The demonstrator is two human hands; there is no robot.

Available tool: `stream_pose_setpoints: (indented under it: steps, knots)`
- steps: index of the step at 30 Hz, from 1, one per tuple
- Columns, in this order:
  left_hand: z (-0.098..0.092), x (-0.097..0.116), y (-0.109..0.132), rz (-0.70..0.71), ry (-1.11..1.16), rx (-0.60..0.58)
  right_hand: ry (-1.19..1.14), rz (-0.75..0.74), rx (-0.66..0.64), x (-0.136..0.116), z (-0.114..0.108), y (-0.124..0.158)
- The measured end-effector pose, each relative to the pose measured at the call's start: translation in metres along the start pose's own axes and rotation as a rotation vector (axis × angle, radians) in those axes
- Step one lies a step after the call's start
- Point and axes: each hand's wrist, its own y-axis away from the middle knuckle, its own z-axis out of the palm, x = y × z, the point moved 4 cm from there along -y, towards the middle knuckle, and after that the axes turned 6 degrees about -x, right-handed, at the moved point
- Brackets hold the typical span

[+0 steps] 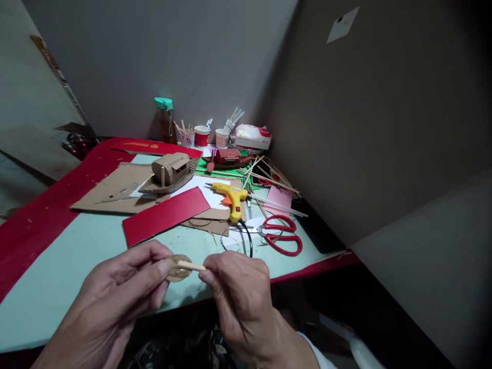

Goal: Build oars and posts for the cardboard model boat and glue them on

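Note:
My left hand pinches a small round cardboard disc between thumb and fingers, above the front edge of the table. A short pale wooden stick lies across the disc and points right. My right hand grips the stick's right end between thumb and forefinger. Beyond the hands rests a red card strip. A cardboard boat with a rounded cabin stands behind that strip. To its right lies a yellow hot glue gun with an orange trigger.
Red-handled scissors lie right of the glue gun's black cord. Farther back are a reddish-brown boat, loose wooden sticks, several paper cups, a bottle and a tissue pack. A grey wall bounds the right side.

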Motion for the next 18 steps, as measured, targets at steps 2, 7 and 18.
stream_pose_setpoints:
  steps: [2, 7, 18]
  knots:
    - [0.002, 0.002, -0.003, 0.055, 0.004, 0.014, -0.039, 0.019, 0.065, -0.002, 0.002, 0.000]
    - [-0.006, -0.008, -0.012, -0.027, 0.029, -0.021, -0.016, 0.127, 0.480, -0.004, -0.036, 0.002]
    - [-0.016, -0.013, 0.000, 0.032, 0.159, 0.078, -0.077, 0.447, -0.213, 0.025, -0.018, -0.012]
